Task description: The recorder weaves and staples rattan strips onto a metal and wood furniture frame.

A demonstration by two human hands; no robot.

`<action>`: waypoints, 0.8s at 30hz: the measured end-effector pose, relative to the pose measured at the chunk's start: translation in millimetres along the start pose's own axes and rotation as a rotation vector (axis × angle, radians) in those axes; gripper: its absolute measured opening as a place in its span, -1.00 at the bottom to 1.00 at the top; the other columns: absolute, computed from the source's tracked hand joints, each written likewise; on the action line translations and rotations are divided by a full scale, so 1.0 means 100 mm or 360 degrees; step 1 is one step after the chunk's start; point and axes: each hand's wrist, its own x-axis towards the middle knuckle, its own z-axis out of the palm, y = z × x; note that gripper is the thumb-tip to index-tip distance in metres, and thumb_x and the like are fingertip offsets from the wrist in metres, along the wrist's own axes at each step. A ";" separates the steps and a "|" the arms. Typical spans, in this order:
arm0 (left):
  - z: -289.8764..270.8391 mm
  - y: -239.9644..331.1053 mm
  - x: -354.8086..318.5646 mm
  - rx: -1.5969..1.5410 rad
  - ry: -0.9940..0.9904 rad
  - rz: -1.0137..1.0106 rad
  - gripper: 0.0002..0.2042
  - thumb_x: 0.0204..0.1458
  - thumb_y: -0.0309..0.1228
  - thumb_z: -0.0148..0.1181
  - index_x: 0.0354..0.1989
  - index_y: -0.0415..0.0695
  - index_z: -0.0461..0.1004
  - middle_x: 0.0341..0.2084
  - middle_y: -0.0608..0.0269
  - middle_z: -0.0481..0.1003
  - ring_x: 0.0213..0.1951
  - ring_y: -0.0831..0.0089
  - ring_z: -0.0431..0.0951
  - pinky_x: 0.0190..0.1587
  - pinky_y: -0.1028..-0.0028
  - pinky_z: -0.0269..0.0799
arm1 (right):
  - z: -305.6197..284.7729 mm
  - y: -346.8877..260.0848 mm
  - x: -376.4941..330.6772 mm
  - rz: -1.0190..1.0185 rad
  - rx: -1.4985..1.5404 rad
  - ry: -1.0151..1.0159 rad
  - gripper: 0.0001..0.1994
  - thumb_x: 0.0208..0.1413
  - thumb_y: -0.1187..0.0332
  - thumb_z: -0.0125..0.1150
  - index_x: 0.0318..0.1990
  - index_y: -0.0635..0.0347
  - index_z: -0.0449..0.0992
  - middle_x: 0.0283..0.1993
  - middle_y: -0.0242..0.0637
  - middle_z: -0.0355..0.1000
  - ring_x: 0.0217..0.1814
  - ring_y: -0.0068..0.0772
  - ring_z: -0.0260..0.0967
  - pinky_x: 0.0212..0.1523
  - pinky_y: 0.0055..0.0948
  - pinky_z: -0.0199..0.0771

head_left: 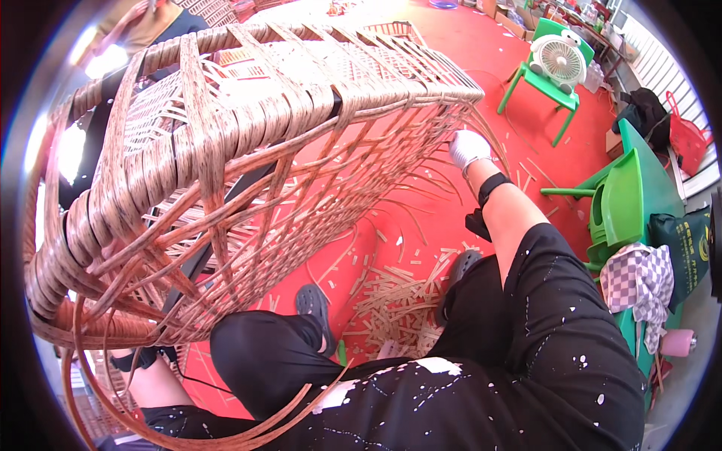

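Observation:
A large woven rattan-like frame, brown and streaked, stands tilted before me, with thick wrapped rims and an open diagonal lattice on its near side. At its right end is my right hand in a white glove, fingers curled closed against the lattice edge; what they hold is too small to make out. Loose strands hang around it. My left forearm reaches up at lower left to a dark wristband, and the left hand is hidden behind the weave. One long loose strand curves across my lap.
Cut strips lie heaped on the red floor between my shoes. Right of me are stacked green chairs and a checked cloth. A white fan sits on a green chair farther off. Another person is at upper left.

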 end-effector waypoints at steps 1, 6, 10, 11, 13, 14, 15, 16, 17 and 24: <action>0.02 0.00 0.00 -0.0004 -0.0006 -0.0008 -0.50 0.23 -0.02 -0.09 0.14 -0.20 0.25 -0.07 0.13 0.34 -0.03 0.42 0.38 0.00 0.40 0.38 | -0.01 0.04 0.02 0.0046 -0.0039 -0.0010 -0.72 0.12 0.30 -0.02 -0.14 0.16 0.58 -0.06 -0.08 0.52 0.00 -0.06 0.47 -0.02 -0.16 0.47; 0.08 0.29 -0.10 0.0020 0.0017 0.0001 -0.50 0.23 -0.02 -0.09 0.12 -0.20 0.26 -0.11 0.14 0.35 -0.06 0.43 0.39 -0.03 0.41 0.38 | 0.06 -0.04 0.02 0.0101 0.0001 -0.0028 -0.72 0.11 0.25 0.02 -0.15 0.15 0.59 -0.07 -0.10 0.52 0.00 -0.08 0.48 -0.01 -0.18 0.47; 0.06 0.15 -0.06 0.0005 0.0000 -0.0015 -0.50 0.23 -0.01 -0.09 0.11 -0.20 0.27 -0.13 0.15 0.35 -0.09 0.44 0.39 -0.06 0.43 0.38 | 0.01 0.24 0.03 0.0080 0.0114 0.0007 -0.70 0.08 0.19 0.08 -0.18 0.16 0.60 -0.06 -0.09 0.51 -0.02 -0.07 0.48 0.01 -0.19 0.46; 0.04 0.16 -0.06 0.0001 0.0005 -0.0006 -0.50 0.23 -0.01 -0.09 0.10 -0.20 0.28 -0.14 0.16 0.35 -0.10 0.44 0.39 -0.07 0.43 0.38 | -0.01 0.27 0.02 0.0096 0.0224 0.0115 -0.70 0.07 0.18 0.09 -0.19 0.16 0.61 -0.07 -0.09 0.51 -0.02 -0.06 0.47 0.02 -0.19 0.45; 0.03 0.18 -0.09 0.0002 0.0015 -0.0008 -0.51 0.23 0.00 -0.09 0.09 -0.20 0.28 -0.16 0.16 0.36 -0.11 0.45 0.39 -0.08 0.44 0.38 | -0.08 0.24 0.00 0.0197 0.0340 0.0040 -0.67 0.05 0.17 0.12 -0.12 0.15 0.58 -0.02 -0.07 0.49 0.02 -0.09 0.45 0.08 -0.21 0.41; 0.03 0.19 -0.09 -0.0003 0.0023 -0.0007 -0.51 0.23 0.00 -0.09 0.09 -0.20 0.28 -0.16 0.17 0.36 -0.12 0.45 0.39 -0.09 0.44 0.38 | -0.02 0.25 0.01 0.0241 0.0504 0.0226 -0.66 0.05 0.18 0.13 -0.07 0.15 0.56 0.01 -0.08 0.47 0.06 -0.10 0.43 0.10 -0.23 0.38; 0.07 0.19 -0.09 0.0001 0.0014 -0.0017 -0.51 0.23 0.00 -0.09 0.09 -0.20 0.29 -0.17 0.17 0.36 -0.12 0.45 0.39 -0.09 0.45 0.38 | 0.04 0.31 0.03 0.0297 0.0658 0.0419 -0.64 0.05 0.20 0.15 -0.03 0.15 0.53 0.05 -0.08 0.46 0.10 -0.11 0.40 0.13 -0.24 0.36; 0.08 0.20 -0.08 -0.0002 0.0006 -0.0017 -0.51 0.23 0.00 -0.09 0.08 -0.20 0.29 -0.18 0.17 0.36 -0.13 0.46 0.39 -0.10 0.45 0.38 | 0.11 0.37 0.07 0.0302 0.0652 0.0422 -0.64 0.05 0.20 0.15 -0.03 0.15 0.53 0.05 -0.08 0.46 0.10 -0.11 0.40 0.13 -0.24 0.36; 0.10 0.20 -0.08 -0.0003 0.0002 -0.0022 -0.51 0.23 0.00 -0.09 0.08 -0.20 0.29 -0.18 0.18 0.36 -0.14 0.46 0.40 -0.10 0.45 0.38 | 0.17 0.43 0.11 0.0237 0.0742 0.0534 -0.61 0.04 0.21 0.16 0.02 0.15 0.50 0.08 -0.09 0.44 0.13 -0.11 0.38 0.15 -0.25 0.34; 0.11 0.32 -0.11 -0.0016 0.0011 -0.0027 -0.51 0.23 0.01 -0.09 0.06 -0.19 0.31 -0.23 0.20 0.37 -0.19 0.47 0.40 -0.15 0.48 0.37 | 0.24 0.38 0.23 -0.0164 0.1159 0.0245 -0.70 0.05 0.26 0.19 -0.06 0.13 0.56 -0.09 -0.11 0.52 0.00 -0.08 0.45 0.04 -0.27 0.40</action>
